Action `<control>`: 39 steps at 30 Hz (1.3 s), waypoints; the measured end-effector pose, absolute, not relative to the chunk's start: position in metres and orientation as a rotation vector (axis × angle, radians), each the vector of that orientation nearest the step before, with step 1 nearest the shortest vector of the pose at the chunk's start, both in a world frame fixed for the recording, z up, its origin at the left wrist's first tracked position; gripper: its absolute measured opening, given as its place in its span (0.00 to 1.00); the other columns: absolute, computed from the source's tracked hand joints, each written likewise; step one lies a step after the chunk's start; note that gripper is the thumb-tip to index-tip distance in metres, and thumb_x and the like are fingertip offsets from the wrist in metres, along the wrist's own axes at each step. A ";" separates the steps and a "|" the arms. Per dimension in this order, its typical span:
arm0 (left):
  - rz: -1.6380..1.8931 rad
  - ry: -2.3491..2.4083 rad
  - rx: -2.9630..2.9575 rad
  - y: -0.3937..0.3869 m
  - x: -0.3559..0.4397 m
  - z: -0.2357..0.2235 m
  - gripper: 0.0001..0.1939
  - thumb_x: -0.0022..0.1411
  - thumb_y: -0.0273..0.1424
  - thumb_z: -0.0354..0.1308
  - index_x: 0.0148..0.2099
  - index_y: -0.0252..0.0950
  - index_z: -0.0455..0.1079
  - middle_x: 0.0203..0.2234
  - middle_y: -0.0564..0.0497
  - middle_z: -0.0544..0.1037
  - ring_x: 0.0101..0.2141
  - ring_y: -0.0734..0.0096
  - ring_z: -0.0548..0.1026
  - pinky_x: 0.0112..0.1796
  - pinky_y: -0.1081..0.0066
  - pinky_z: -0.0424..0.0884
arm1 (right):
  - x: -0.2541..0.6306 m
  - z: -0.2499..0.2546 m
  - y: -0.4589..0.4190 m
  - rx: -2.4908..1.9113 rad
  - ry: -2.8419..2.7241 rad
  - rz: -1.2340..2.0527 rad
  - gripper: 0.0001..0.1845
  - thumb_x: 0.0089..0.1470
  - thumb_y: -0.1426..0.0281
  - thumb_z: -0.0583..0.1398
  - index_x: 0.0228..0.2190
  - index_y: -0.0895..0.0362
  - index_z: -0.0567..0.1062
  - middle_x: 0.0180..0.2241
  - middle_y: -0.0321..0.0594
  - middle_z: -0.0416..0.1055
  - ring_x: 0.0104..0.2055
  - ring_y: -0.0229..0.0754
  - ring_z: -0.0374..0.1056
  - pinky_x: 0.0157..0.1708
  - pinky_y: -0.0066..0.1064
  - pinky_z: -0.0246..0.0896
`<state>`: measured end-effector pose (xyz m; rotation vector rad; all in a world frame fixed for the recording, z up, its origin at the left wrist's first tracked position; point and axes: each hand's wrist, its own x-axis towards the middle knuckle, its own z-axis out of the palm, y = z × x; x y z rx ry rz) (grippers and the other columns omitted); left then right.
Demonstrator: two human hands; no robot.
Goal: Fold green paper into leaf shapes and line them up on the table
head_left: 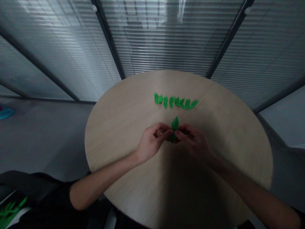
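Over the middle of the round table, just below its centre in the frame, the person's left hand (152, 143) and right hand (194, 141) come together on a folded green paper leaf (175, 124). Both hands are closed in a careful pinch, not a clenched grip, with the fingers curled in from either side. The leaf's pointed tip stands up above the fingers and a bit of green shows below them, but the lower part is mostly hidden, so how the fingers sit on it can't be made out.

It looks very light and thin, stiff only along its creases, and easily bent or crushed. The safest hold seems to be a gentle one at the base or along a folded edge, leaving the tip free.

Farther up the wood-grain tabletop (119, 133), a row of similar paper leaves (175, 101) lies well apart from the hands, some overlapping. Glass panels with blinds (166, 41) fill the top of the frame. At the far left edge sits a teal object (6, 112), and in the lower left corner more green leaf shapes (10, 208) lie beside something black (28, 187)
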<state>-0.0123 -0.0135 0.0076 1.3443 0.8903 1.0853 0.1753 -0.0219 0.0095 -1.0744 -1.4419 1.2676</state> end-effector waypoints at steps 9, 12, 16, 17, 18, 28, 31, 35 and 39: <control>1.264 0.881 1.864 -0.014 -0.019 0.002 0.10 0.69 0.30 0.63 0.52 0.37 0.75 0.45 0.46 0.79 0.37 0.73 0.80 0.33 0.76 0.78 | 0.176 0.009 -0.021 -1.055 -1.427 1.293 0.13 0.58 0.57 0.68 0.33 0.55 0.81 0.29 0.38 0.79 0.31 0.39 0.75 0.34 0.31 0.73; 1.262 0.853 2.013 -0.014 -0.022 0.005 0.11 0.71 0.29 0.61 0.54 0.38 0.77 0.44 0.45 0.79 0.36 0.73 0.80 0.34 0.74 0.79 | 0.177 0.009 -0.022 -1.048 -1.463 1.279 0.12 0.59 0.58 0.67 0.35 0.55 0.81 0.30 0.38 0.79 0.32 0.40 0.76 0.34 0.32 0.74; 1.252 0.910 2.046 -0.014 -0.023 0.008 0.11 0.70 0.29 0.63 0.53 0.38 0.78 0.39 0.47 0.80 0.34 0.72 0.79 0.34 0.72 0.79 | 0.177 0.010 -0.023 -1.082 -1.527 1.218 0.11 0.59 0.60 0.65 0.37 0.55 0.81 0.32 0.39 0.81 0.33 0.41 0.77 0.35 0.33 0.74; 1.241 0.912 2.048 -0.014 -0.023 0.008 0.11 0.69 0.28 0.63 0.53 0.38 0.79 0.39 0.47 0.80 0.34 0.72 0.79 0.34 0.73 0.78 | 0.177 0.010 -0.023 -1.086 -1.541 1.203 0.10 0.60 0.61 0.65 0.37 0.55 0.81 0.32 0.39 0.81 0.33 0.41 0.77 0.35 0.32 0.73; 1.230 0.909 2.050 -0.013 -0.023 0.008 0.11 0.69 0.28 0.64 0.53 0.37 0.79 0.39 0.47 0.79 0.34 0.72 0.79 0.34 0.73 0.78 | 0.178 0.011 -0.024 -1.085 -1.552 1.188 0.10 0.60 0.61 0.65 0.37 0.55 0.81 0.32 0.39 0.81 0.33 0.41 0.77 0.35 0.32 0.73; 1.274 0.864 2.155 -0.010 -0.024 0.005 0.11 0.71 0.29 0.63 0.54 0.36 0.78 0.39 0.48 0.74 0.37 0.73 0.77 0.36 0.72 0.79 | 0.177 0.011 -0.026 -1.058 -1.563 1.097 0.09 0.62 0.61 0.64 0.37 0.54 0.80 0.33 0.38 0.80 0.34 0.41 0.77 0.36 0.33 0.73; 1.295 0.869 2.198 -0.009 -0.025 0.005 0.12 0.71 0.30 0.63 0.55 0.37 0.78 0.41 0.47 0.74 0.40 0.70 0.77 0.40 0.69 0.79 | 0.177 0.011 -0.026 -1.063 -1.539 1.139 0.10 0.62 0.60 0.64 0.36 0.53 0.80 0.33 0.38 0.80 0.35 0.41 0.76 0.37 0.33 0.73; 1.341 0.838 2.268 -0.008 -0.026 0.005 0.13 0.72 0.28 0.60 0.56 0.40 0.77 0.50 0.43 0.73 0.50 0.64 0.76 0.48 0.60 0.79 | 0.177 0.012 -0.025 -1.052 -1.517 1.196 0.11 0.62 0.60 0.64 0.36 0.54 0.80 0.33 0.38 0.79 0.35 0.41 0.75 0.36 0.33 0.72; 1.324 0.799 2.309 -0.008 -0.027 0.005 0.17 0.73 0.21 0.53 0.59 0.39 0.74 0.52 0.42 0.76 0.53 0.63 0.76 0.53 0.59 0.77 | 0.179 0.014 -0.024 -1.068 -1.493 1.252 0.13 0.61 0.57 0.64 0.35 0.54 0.79 0.31 0.38 0.76 0.32 0.40 0.71 0.33 0.31 0.69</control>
